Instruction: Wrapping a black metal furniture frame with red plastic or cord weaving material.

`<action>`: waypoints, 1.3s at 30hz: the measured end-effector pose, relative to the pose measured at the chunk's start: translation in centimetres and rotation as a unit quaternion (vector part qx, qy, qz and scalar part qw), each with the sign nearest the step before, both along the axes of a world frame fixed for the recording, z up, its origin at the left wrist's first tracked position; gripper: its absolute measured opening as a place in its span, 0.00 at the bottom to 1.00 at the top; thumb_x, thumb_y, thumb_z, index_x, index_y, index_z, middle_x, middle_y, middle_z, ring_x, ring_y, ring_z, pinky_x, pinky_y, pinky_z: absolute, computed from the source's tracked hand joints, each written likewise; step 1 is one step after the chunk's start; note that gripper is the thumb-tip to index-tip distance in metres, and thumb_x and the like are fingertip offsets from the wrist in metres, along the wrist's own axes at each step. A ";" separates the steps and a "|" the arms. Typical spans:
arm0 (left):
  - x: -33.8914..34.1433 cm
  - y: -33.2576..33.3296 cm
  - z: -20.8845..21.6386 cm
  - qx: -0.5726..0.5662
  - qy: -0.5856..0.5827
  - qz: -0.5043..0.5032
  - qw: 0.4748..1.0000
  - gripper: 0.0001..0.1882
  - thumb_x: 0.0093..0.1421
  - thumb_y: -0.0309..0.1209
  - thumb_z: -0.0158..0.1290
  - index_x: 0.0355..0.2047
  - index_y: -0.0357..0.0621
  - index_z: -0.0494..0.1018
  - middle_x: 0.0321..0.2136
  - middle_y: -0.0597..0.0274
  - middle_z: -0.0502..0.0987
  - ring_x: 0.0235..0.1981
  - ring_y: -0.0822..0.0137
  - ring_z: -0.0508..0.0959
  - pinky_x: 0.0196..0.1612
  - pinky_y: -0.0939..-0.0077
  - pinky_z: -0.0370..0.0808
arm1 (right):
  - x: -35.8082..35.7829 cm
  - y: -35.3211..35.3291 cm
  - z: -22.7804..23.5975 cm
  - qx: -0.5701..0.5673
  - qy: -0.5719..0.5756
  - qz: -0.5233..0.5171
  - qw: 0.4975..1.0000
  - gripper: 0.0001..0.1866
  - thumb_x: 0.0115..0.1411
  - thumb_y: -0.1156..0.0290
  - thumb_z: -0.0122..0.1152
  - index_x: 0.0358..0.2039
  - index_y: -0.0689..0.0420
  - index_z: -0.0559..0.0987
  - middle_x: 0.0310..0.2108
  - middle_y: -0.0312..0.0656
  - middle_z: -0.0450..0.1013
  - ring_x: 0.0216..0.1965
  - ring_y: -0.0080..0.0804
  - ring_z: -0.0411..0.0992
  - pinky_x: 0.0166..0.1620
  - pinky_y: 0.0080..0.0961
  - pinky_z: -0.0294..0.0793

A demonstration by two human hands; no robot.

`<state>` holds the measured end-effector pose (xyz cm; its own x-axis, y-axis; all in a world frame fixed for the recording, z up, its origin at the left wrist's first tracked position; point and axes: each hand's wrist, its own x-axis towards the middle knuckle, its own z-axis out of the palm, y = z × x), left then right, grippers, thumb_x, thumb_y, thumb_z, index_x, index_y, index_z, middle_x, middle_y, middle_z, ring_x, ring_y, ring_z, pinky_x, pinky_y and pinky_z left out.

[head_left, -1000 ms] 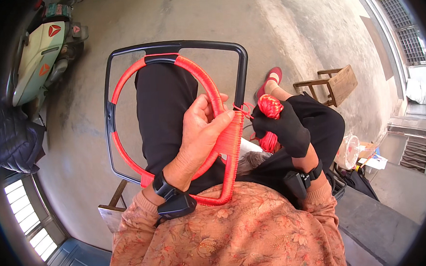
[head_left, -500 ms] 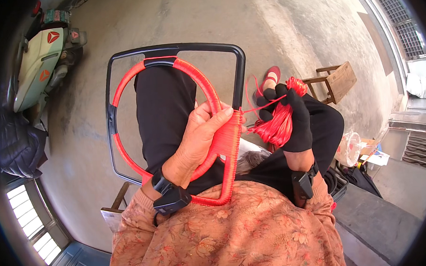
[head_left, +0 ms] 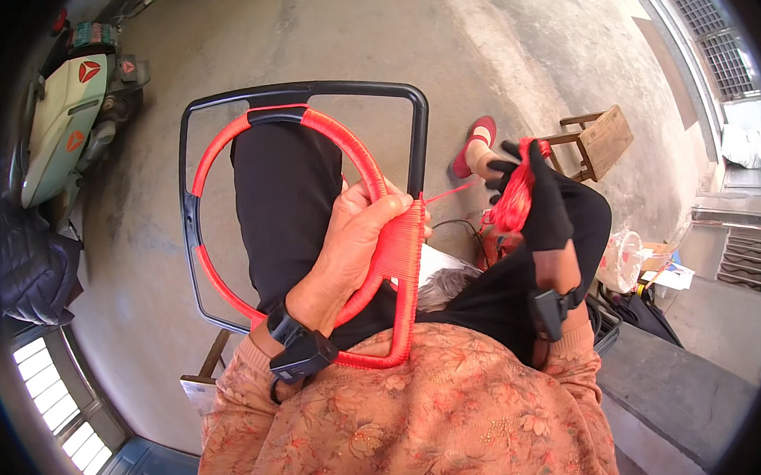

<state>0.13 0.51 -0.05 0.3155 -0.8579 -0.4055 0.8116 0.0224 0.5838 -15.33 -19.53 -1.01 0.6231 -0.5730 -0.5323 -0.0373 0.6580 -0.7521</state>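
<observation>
Across my lap rests a black metal frame (head_left: 419,142) with a ring inside it, much of it wrapped in red cord (head_left: 405,247). My bare left hand (head_left: 350,230) is closed on the wrapped part at the frame's right side, thumb on top and fingertips showing behind its edge. To the right, my right hand (head_left: 549,205), in a black glove, grips a bundle of red cord (head_left: 515,199). A single strand (head_left: 451,191) runs taut from the frame's side to that bundle. Part of the bundle is hidden by the glove.
A wooden stool (head_left: 597,143) stands beyond my right knee. At the far left is a pale green scooter (head_left: 66,124) with a dark padded cover (head_left: 38,261). Right of my leg are a clear plastic container (head_left: 621,259) and dark bags (head_left: 647,315) beside a grey ledge (head_left: 676,386).
My right hand has moved right, away from the frame, with the cord bundle, and the strand has straightened. The frame and my left hand have shifted slightly left.
</observation>
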 end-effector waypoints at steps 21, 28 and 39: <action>-0.6 0.4 1.1 0.025 -0.055 0.014 0.998 0.08 0.60 0.24 0.55 0.37 0.39 0.68 0.31 0.51 0.79 0.30 0.64 0.81 0.35 0.72 0.81 | 1.8 6.8 0.1 -0.003 -0.031 0.141 0.990 0.12 0.59 0.63 0.58 0.27 0.60 0.75 0.16 0.37 0.69 0.17 0.23 0.68 0.23 0.22 0.66; 0.0 0.5 1.0 0.035 -0.041 0.001 0.999 0.07 0.62 0.26 0.53 0.39 0.40 0.69 0.32 0.54 0.79 0.30 0.66 0.81 0.33 0.75 0.80 | 2.2 3.7 -0.6 -0.024 0.019 0.063 0.998 0.11 0.59 0.64 0.60 0.33 0.58 0.75 0.25 0.34 0.72 0.23 0.22 0.69 0.26 0.22 0.67; -1.0 -0.2 0.8 0.066 -0.255 0.133 0.955 0.26 0.60 0.23 0.52 0.57 0.34 0.57 0.32 0.60 0.77 0.32 0.76 0.76 0.35 0.81 0.74 | 8.1 4.0 6.1 -0.837 0.164 0.081 0.516 0.18 0.50 0.77 0.55 0.44 0.55 0.74 0.39 0.44 0.73 0.41 0.41 0.72 0.44 0.35 0.72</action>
